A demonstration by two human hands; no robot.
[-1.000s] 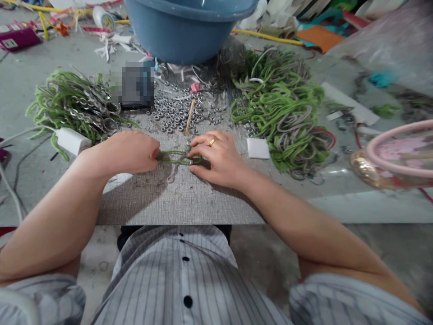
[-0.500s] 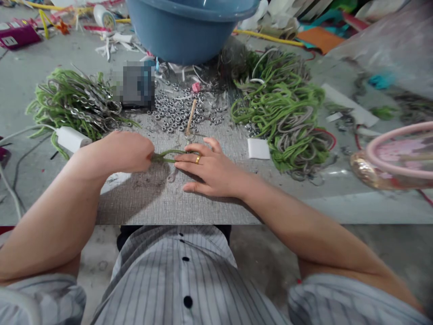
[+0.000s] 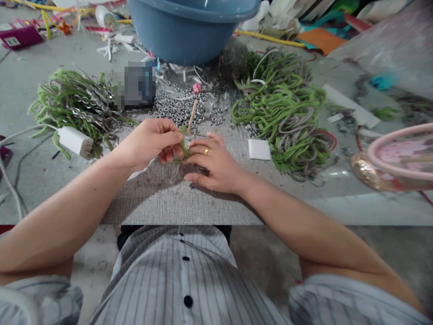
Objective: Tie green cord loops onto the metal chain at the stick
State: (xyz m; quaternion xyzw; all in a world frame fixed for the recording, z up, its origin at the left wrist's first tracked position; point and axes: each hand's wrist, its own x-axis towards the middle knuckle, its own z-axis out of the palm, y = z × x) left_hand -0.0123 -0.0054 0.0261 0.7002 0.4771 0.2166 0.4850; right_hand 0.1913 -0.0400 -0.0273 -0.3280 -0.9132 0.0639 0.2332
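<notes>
My left hand (image 3: pixel 152 142) pinches a short green cord (image 3: pixel 183 146) just above the grey board (image 3: pixel 176 198). My right hand (image 3: pixel 211 162) meets it from the right, fingers closed on the same cord, a gold ring on one finger. Right behind the hands a thin wooden stick (image 3: pixel 192 116) stands in a scatter of small metal rings (image 3: pixel 179 108). A pile of green and grey cords (image 3: pixel 284 108) lies to the right. A second pile of cords with metal rings attached (image 3: pixel 74 101) lies to the left.
A blue plastic basin (image 3: pixel 192 25) stands at the back centre. A white charger plug (image 3: pixel 76 141) with its cable lies at the left, a small white pad (image 3: pixel 259 149) right of my hands, a pink-rimmed object (image 3: pixel 399 153) at the far right. Scraps litter the floor behind.
My left hand has lifted and moved right, bunching the green cord that lay stretched flat between both hands. My right hand has stayed near the same spot and closed on it.
</notes>
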